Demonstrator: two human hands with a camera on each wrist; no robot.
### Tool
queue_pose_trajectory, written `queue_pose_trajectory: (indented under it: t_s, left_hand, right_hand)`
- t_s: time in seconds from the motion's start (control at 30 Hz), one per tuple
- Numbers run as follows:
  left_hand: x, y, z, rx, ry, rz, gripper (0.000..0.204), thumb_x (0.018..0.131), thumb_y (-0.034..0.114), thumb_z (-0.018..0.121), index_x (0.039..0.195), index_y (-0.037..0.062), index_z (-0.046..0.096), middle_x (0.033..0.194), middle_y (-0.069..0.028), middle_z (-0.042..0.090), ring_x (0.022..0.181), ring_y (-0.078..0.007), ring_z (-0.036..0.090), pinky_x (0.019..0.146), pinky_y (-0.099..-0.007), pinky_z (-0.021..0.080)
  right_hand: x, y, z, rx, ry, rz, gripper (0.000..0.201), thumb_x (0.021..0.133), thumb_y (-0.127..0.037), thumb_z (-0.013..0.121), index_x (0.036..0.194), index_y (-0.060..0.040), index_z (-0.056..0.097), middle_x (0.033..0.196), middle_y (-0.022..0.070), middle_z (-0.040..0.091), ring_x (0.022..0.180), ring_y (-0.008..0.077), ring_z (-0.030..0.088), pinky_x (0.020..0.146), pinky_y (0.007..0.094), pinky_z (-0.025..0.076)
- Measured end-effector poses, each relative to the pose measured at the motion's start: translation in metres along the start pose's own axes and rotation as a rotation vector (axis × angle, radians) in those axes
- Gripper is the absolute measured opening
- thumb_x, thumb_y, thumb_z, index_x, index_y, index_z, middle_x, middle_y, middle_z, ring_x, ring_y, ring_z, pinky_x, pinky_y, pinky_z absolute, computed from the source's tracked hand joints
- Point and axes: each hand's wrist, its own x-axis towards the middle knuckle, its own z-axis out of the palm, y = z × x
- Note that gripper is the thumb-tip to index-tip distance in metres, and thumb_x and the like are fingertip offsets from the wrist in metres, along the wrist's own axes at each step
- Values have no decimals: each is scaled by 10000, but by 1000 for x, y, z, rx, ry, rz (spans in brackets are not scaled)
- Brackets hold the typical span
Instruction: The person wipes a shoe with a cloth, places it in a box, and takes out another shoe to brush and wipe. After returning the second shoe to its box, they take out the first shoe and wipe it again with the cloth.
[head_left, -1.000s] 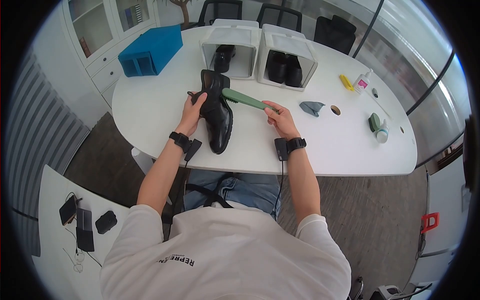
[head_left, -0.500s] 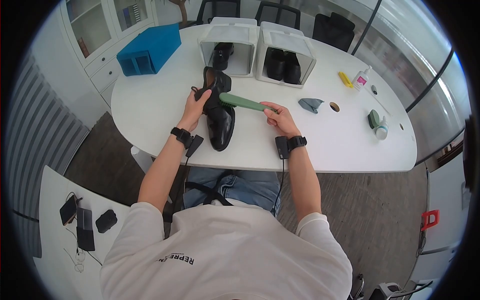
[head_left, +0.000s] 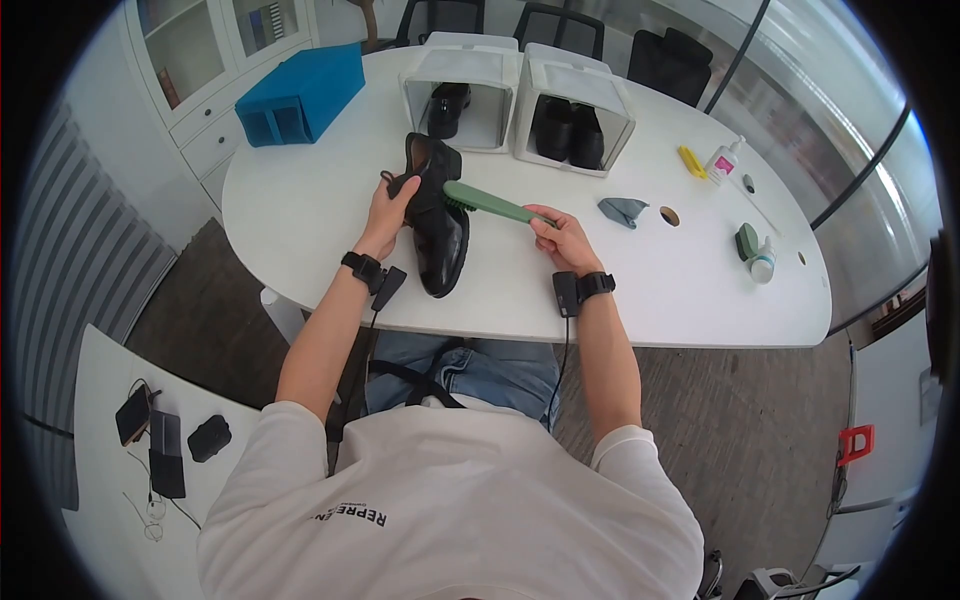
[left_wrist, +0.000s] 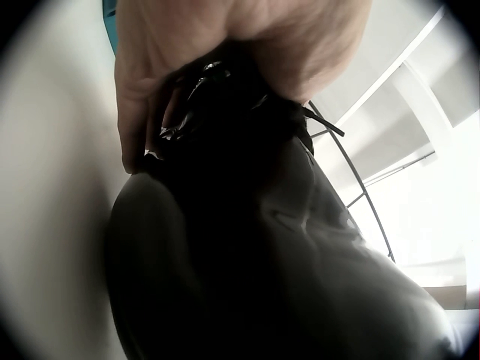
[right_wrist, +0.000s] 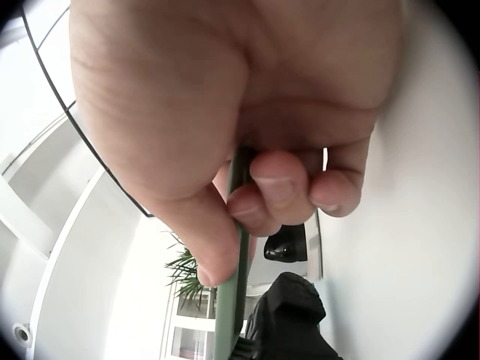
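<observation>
A glossy black lace-up shoe (head_left: 440,250) lies over the white table, its toe toward the person. My left hand (head_left: 386,222) grips it by the laced upper, thumb on top; in the left wrist view the fingers (left_wrist: 133,135) curl down around the laces. My right hand (head_left: 562,243) holds the handle of a green brush (head_left: 492,203) between thumb and curled fingers. The brush head's dark bristles meet the shoe's side near the instep. In the right wrist view, the brush handle (right_wrist: 228,307) runs from the fingers toward the shoe (right_wrist: 289,319).
Two white boxes with open fronts hold black shoes (head_left: 569,132) at the back. A blue box (head_left: 305,95) stands at the far left. Rightward lie a grey-blue cloth (head_left: 624,212), a yellow item (head_left: 692,163), a pump bottle (head_left: 725,160), a green block (head_left: 747,242) and a white bottle (head_left: 764,262).
The brush head has shifted slightly down and back along the shoe's side. The shoe has tilted a little and moved slightly to the right; both hands keep their hold.
</observation>
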Motion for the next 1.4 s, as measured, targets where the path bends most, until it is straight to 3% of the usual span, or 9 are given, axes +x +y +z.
queue_pose_trajectory:
  t_s: [0.23, 0.4, 0.53, 0.7, 0.97, 1.03, 1.17, 1.27, 1.4]
  left_hand:
    - [3, -3, -1, 98, 0, 48, 395, 912, 347, 632, 1107, 29, 501, 1002, -59, 591, 889, -120, 572, 713, -262, 472]
    - [4, -5, 5, 166, 10, 170, 384, 910, 337, 639, 1067, 13, 507, 976, -58, 578, 861, -113, 548, 702, -253, 457]
    - [1, -4, 5, 169, 4, 173, 385, 910, 333, 639, 1068, 9, 505, 972, -59, 580, 855, -120, 551, 719, -255, 460]
    - [1, -2, 5, 162, 7, 145, 399, 911, 338, 637, 1083, 0, 511, 993, -72, 586, 891, -139, 556, 802, -270, 456]
    - [5, -10, 2, 221, 31, 184, 414, 912, 344, 633, 1097, -7, 514, 1012, -79, 594, 910, -145, 561, 805, -272, 458]
    - [6, -10, 1, 228, 39, 195, 413, 913, 345, 632, 1098, -5, 513, 1007, -77, 593, 912, -145, 561, 805, -271, 458]
    - [3, -9, -2, 150, 2, 160, 418, 918, 347, 625, 1117, -2, 509, 1027, -83, 599, 935, -146, 563, 822, -276, 459]
    - [3, -10, -3, 122, 5, 151, 421, 921, 346, 621, 1128, -2, 507, 1049, -89, 603, 950, -146, 567, 834, -280, 461]
    - [8, -18, -11, 41, 25, 113, 431, 923, 342, 618, 1155, -4, 507, 1084, -95, 606, 972, -155, 576, 851, -280, 461]
  right_hand:
    - [-4, 2, 7, 21, -122, 33, 326, 887, -118, 670, 1182, 7, 610, 724, -49, 489, 570, 54, 354, 540, 208, 319]
    - [-2, 1, 9, 32, -16, -11, 318, 888, -119, 668, 1176, 5, 614, 729, -45, 487, 583, 57, 362, 546, 206, 322]
    - [-6, 0, 3, 0, -124, 40, 322, 884, -129, 676, 1171, 4, 616, 736, -45, 493, 589, 59, 367, 548, 208, 327]
    - [-6, 1, 5, -14, -106, 12, 324, 864, -141, 699, 1147, 4, 631, 740, -40, 513, 597, 62, 376, 557, 207, 332]
    - [-9, -4, 5, -72, -151, 21, 307, 861, -132, 697, 1131, 4, 644, 742, -35, 524, 606, 61, 382, 566, 209, 339]
    - [-7, -2, 6, -53, -21, -52, 302, 867, -134, 691, 1130, 7, 644, 742, -31, 526, 603, 62, 382, 563, 208, 339]
    - [-5, 0, -4, -37, 26, -43, 297, 880, -127, 675, 1141, 9, 637, 740, -29, 524, 600, 63, 384, 560, 210, 341]
    - [-7, 0, -4, -74, -164, 54, 304, 887, -120, 667, 1158, 10, 627, 741, -30, 523, 591, 62, 385, 554, 213, 343]
    - [-2, 1, 2, -74, 82, -46, 306, 877, -124, 681, 1144, 14, 628, 720, -35, 511, 578, 63, 390, 545, 216, 342]
